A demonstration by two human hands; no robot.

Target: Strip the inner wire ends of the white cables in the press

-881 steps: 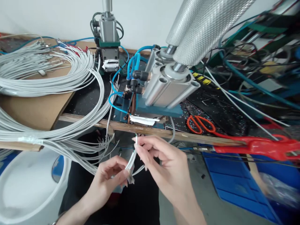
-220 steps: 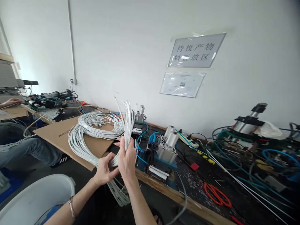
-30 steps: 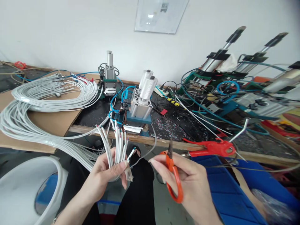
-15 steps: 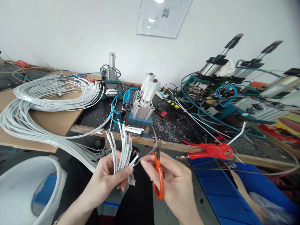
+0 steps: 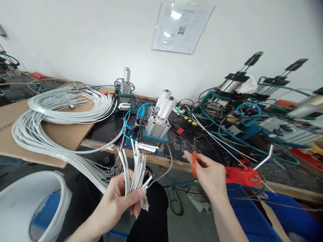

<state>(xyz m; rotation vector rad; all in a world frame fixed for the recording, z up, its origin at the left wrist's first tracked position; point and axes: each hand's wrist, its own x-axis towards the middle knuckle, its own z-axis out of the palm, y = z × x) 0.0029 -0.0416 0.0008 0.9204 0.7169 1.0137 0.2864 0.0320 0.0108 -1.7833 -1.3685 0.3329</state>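
Coiled white cables (image 5: 63,111) lie on cardboard at the counter's (image 5: 161,161) left. The left hand (image 5: 121,198) grips a bundle of white cable ends (image 5: 135,168), fanned upright below the pneumatic press (image 5: 157,122). The right hand (image 5: 212,174) holds orange scissors (image 5: 194,161) over the counter edge.

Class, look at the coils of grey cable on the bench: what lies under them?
The coils of grey cable rest on a sheet of brown cardboard laid over the bench. What the cardboard itself covers cannot be seen.
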